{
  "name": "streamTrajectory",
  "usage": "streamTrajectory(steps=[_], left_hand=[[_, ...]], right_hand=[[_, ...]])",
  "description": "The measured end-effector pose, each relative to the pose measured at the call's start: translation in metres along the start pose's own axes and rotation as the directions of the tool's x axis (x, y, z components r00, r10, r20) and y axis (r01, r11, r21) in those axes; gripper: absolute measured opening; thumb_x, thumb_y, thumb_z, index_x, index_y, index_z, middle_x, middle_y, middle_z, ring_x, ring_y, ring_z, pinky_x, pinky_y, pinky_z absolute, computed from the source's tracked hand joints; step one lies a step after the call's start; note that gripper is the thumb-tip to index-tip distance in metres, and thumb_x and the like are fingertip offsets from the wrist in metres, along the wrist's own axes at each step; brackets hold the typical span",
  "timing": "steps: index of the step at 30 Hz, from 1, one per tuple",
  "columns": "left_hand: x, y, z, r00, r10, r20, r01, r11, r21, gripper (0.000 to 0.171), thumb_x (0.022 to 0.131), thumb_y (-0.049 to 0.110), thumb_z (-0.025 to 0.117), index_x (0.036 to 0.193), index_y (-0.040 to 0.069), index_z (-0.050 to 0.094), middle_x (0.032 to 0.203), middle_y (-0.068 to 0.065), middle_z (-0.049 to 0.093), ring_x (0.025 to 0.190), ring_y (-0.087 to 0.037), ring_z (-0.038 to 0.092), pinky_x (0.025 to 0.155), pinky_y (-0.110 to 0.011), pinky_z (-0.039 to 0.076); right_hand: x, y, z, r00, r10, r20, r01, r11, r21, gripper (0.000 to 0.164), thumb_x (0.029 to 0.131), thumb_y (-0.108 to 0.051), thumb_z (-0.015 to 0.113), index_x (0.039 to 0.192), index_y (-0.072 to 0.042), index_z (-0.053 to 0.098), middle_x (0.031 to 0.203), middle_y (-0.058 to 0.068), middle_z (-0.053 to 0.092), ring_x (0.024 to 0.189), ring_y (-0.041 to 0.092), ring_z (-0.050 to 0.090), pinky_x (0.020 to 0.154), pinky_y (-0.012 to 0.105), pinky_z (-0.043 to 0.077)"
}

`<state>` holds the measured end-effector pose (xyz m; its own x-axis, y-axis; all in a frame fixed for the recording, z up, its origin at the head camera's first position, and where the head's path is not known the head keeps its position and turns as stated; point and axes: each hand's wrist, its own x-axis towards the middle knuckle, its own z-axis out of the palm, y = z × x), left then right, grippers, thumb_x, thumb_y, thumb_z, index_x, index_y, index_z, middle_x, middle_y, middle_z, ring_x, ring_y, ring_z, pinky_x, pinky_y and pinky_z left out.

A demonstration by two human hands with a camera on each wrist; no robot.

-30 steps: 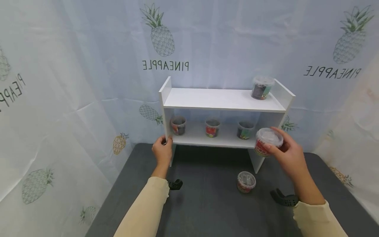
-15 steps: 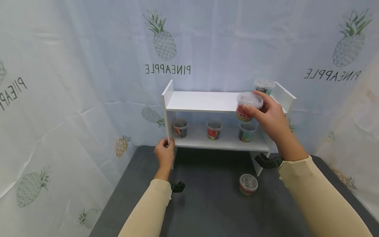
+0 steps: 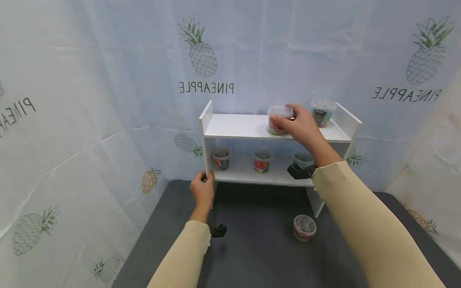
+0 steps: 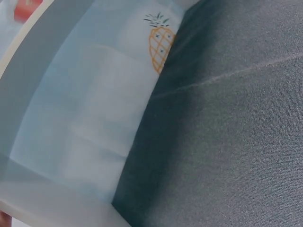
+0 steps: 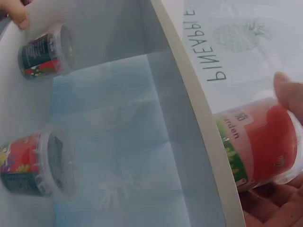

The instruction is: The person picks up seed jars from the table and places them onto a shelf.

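My right hand (image 3: 303,125) grips a clear-lidded plastic cup (image 3: 275,125) with a red label, upright at the top board of the white shelf (image 3: 234,125). In the right wrist view this red cup (image 5: 265,146) lies between thumb and fingers, its base right at the board's front edge. My left hand (image 3: 202,191) pinches the shelf's left side panel near the lower board. Three cups stand on the lower board: one at the left (image 3: 221,158), one in the middle (image 3: 261,161), one at the right (image 3: 302,158), partly hidden by the black wrist camera.
A lidded cup with a dark and green label (image 3: 322,113) stands at the top board's right end. Another lidded cup (image 3: 304,228) is on the dark table (image 3: 252,248), in front of the shelf's right leg. A pineapple-print curtain (image 3: 144,80) hangs behind.
My right hand has carried the red-label cup up and left, from in front of the lower board to the top board. My left hand keeps its hold on the side panel.
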<state>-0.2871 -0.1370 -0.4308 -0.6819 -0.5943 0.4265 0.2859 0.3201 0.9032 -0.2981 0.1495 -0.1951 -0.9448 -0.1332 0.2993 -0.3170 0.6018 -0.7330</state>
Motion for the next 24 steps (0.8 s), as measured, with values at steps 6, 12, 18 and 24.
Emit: streamTrajectory(steps=[6,12,18,24], left_hand=[[-0.002,0.001,0.001,1.000,-0.013,0.005,0.013,1.000,-0.007,0.019,0.088,0.019,0.072,0.095,0.002,0.075,0.093,-0.015,0.073,0.086,-0.027,0.072,0.073,-0.045,0.059],[-0.003,0.003,0.003,1.000,-0.012,0.010,0.013,1.000,-0.018,0.019,0.088,0.018,0.072,0.096,0.001,0.075,0.093,-0.015,0.073,0.086,-0.027,0.072,0.073,-0.045,0.059],[-0.001,0.004,0.003,1.000,-0.012,0.002,0.012,1.000,-0.016,0.017,0.088,0.018,0.073,0.095,0.002,0.076,0.093,-0.014,0.073,0.085,-0.026,0.072,0.072,-0.045,0.058],[0.000,0.000,0.001,1.000,-0.009,0.002,0.009,1.000,-0.017,0.019,0.088,0.017,0.072,0.097,0.001,0.075,0.093,-0.015,0.073,0.086,-0.027,0.072,0.074,-0.045,0.059]], right_hand=[[0.016,-0.007,0.009,1.000,0.016,0.023,-0.015,0.999,-0.029,0.097,0.082,-0.066,0.065,0.155,-0.013,0.028,0.151,0.015,0.041,0.135,0.032,0.043,0.108,0.053,0.038],[0.027,-0.010,0.015,0.998,0.061,0.015,-0.061,0.998,-0.026,0.099,0.083,-0.067,0.063,0.156,-0.012,0.025,0.154,0.013,0.039,0.138,0.029,0.041,0.112,0.050,0.035],[0.033,-0.012,0.022,0.998,0.055,-0.016,-0.055,0.998,0.006,0.094,0.083,-0.065,0.063,0.154,-0.011,0.031,0.149,0.012,0.044,0.134,0.029,0.044,0.111,0.049,0.036],[0.033,-0.011,0.030,0.996,0.065,-0.057,-0.064,0.998,0.010,0.093,0.083,-0.065,0.064,0.152,-0.011,0.033,0.148,0.012,0.046,0.133,0.029,0.045,0.111,0.048,0.036]])
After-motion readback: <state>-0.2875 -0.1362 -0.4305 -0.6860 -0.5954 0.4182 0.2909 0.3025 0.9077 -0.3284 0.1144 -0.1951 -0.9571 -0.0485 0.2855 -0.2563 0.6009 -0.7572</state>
